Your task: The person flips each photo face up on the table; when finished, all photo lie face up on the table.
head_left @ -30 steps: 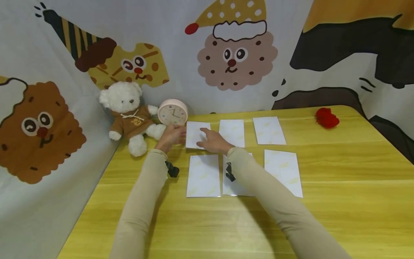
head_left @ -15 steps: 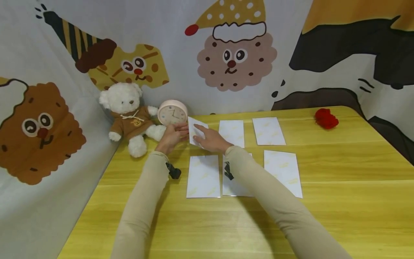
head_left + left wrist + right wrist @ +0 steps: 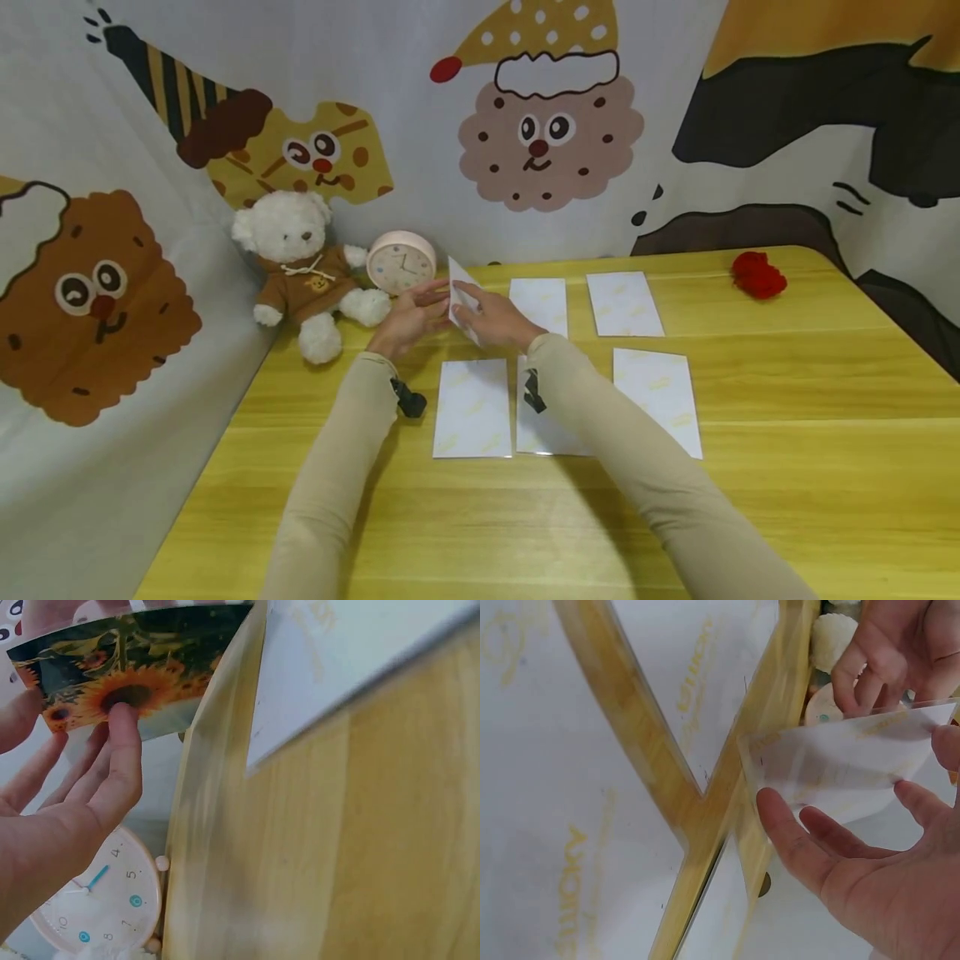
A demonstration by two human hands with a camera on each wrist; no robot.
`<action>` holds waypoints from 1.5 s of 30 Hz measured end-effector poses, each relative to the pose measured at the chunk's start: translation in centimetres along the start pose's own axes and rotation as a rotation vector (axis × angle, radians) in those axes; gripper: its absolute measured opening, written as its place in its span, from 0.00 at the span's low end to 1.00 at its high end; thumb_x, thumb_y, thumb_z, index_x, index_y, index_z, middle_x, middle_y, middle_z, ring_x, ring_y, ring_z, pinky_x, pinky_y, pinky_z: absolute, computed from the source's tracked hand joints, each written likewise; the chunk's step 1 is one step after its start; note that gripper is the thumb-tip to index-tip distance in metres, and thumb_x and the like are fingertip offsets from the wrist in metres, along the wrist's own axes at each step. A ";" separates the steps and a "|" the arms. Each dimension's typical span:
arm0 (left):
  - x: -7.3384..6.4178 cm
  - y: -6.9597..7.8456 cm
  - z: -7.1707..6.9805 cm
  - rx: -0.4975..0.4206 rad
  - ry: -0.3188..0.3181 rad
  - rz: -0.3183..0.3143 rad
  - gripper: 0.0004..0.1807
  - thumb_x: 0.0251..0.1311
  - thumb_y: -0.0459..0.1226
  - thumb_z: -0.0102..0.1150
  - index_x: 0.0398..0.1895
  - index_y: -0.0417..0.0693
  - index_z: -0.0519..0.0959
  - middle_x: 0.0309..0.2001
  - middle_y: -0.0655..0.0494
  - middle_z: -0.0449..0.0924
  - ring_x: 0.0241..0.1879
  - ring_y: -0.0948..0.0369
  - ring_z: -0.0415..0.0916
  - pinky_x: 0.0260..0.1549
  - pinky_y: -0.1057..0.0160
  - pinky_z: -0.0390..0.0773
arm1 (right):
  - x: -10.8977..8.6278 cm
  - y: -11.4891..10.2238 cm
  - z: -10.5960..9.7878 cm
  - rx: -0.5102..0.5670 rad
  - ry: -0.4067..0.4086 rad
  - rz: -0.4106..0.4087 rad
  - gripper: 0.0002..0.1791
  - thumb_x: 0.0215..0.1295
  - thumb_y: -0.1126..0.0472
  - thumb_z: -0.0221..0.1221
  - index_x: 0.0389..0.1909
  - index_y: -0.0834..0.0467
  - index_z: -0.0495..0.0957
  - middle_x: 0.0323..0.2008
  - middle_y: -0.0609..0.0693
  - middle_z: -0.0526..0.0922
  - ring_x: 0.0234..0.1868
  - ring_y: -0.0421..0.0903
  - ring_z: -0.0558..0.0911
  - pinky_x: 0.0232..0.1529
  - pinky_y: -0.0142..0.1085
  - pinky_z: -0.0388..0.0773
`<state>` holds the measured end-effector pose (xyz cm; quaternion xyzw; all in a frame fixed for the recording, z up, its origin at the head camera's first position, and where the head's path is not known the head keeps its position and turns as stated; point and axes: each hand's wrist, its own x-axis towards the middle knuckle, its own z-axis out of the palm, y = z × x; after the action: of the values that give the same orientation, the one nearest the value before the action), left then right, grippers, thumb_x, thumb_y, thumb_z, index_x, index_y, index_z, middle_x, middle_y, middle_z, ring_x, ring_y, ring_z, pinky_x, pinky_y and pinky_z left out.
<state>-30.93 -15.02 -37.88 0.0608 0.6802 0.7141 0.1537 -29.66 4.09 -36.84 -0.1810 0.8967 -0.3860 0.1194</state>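
Observation:
A laminated photo card (image 3: 458,272) stands on edge between my two hands. Its sunflower picture side (image 3: 157,667) faces my left hand (image 3: 411,320), whose extended fingers touch the print in the left wrist view. On its white back (image 3: 832,757) rest the spread fingertips of my right hand (image 3: 497,321). My left fingers (image 3: 853,682) show beyond the card's far edge in the right wrist view. Below the hands lie white rectangular cards: a near-left one (image 3: 472,408), a near-middle one (image 3: 551,433) partly under the right sleeve, and a back-middle one (image 3: 542,302) partly behind the right hand.
A pink alarm clock (image 3: 401,260) and a white teddy bear (image 3: 300,275) in a brown hoodie sit left of the hands. More white cards, a back-right one (image 3: 624,304) and a front-right one (image 3: 656,396), lie on the wooden table (image 3: 795,400). A red fluffy item (image 3: 757,275) lies far right.
The back-left card has gone from nearly flat on the table to standing on edge, its left side raised. My left hand has shifted slightly right along with it.

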 end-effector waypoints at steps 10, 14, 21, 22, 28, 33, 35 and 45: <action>0.0 0.3 0.4 0.000 -0.055 -0.008 0.29 0.77 0.36 0.45 0.78 0.61 0.59 0.73 0.44 0.64 0.66 0.48 0.70 0.68 0.39 0.71 | -0.2 -0.2 -0.5 0.150 0.091 -0.024 0.32 0.76 0.45 0.52 0.78 0.40 0.57 0.70 0.58 0.70 0.67 0.58 0.74 0.62 0.52 0.79; -0.2 0.5 0.9 -0.007 -0.047 -0.025 0.27 0.76 0.37 0.48 0.75 0.65 0.63 0.73 0.46 0.64 0.69 0.46 0.66 0.68 0.37 0.69 | -0.2 -0.4 -0.6 0.354 0.093 -0.033 0.32 0.75 0.52 0.55 0.77 0.45 0.59 0.63 0.59 0.74 0.62 0.59 0.78 0.59 0.53 0.82; 0.1 0.9 1.7 0.117 -0.020 0.002 0.27 0.73 0.41 0.55 0.71 0.73 0.67 0.73 0.51 0.66 0.70 0.50 0.68 0.67 0.39 0.72 | -0.1 -0.8 -0.7 0.498 0.161 -0.065 0.31 0.76 0.64 0.48 0.78 0.53 0.56 0.63 0.63 0.74 0.59 0.60 0.80 0.58 0.55 0.82; 0.2 0.9 1.7 0.132 -0.014 0.006 0.27 0.73 0.42 0.56 0.72 0.73 0.67 0.73 0.51 0.66 0.71 0.49 0.68 0.67 0.39 0.72 | -0.1 -0.8 -0.7 0.504 0.169 -0.067 0.31 0.76 0.65 0.46 0.78 0.53 0.54 0.63 0.63 0.74 0.58 0.60 0.80 0.58 0.55 0.82; 0.3 0.9 2.1 0.238 0.041 0.023 0.29 0.70 0.41 0.60 0.72 0.67 0.68 0.73 0.49 0.66 0.71 0.48 0.67 0.67 0.38 0.72 | -0.2 -0.7 -0.6 0.467 0.163 -0.095 0.32 0.77 0.64 0.41 0.79 0.47 0.52 0.62 0.63 0.73 0.55 0.59 0.80 0.57 0.57 0.82; 0.1 1.1 2.5 0.357 0.054 0.087 0.30 0.69 0.39 0.61 0.73 0.62 0.69 0.72 0.45 0.66 0.70 0.43 0.68 0.64 0.41 0.75 | -0.3 -0.5 -0.8 0.283 0.172 -0.120 0.33 0.74 0.63 0.51 0.78 0.52 0.56 0.59 0.61 0.75 0.55 0.56 0.82 0.51 0.48 0.85; 0.1 1.1 2.4 0.411 0.047 0.121 0.29 0.69 0.38 0.60 0.73 0.58 0.68 0.72 0.44 0.66 0.70 0.42 0.68 0.64 0.42 0.76 | -0.3 -0.4 -0.9 0.225 0.174 -0.121 0.35 0.72 0.64 0.53 0.78 0.54 0.56 0.60 0.60 0.76 0.56 0.57 0.82 0.47 0.45 0.85; -0.5 1.1 0.9 0.651 0.205 0.122 0.25 0.68 0.37 0.60 0.69 0.52 0.74 0.72 0.47 0.69 0.71 0.45 0.66 0.67 0.44 0.73 | -0.6 1.1 -1.6 0.456 0.180 -0.037 0.41 0.66 0.71 0.51 0.79 0.50 0.53 0.74 0.57 0.63 0.64 0.57 0.75 0.53 0.46 0.80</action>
<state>-30.38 -14.35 -36.65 0.0751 0.8794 0.4699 0.0140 -29.96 6.03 -36.52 -0.1304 0.7898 -0.5952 0.0699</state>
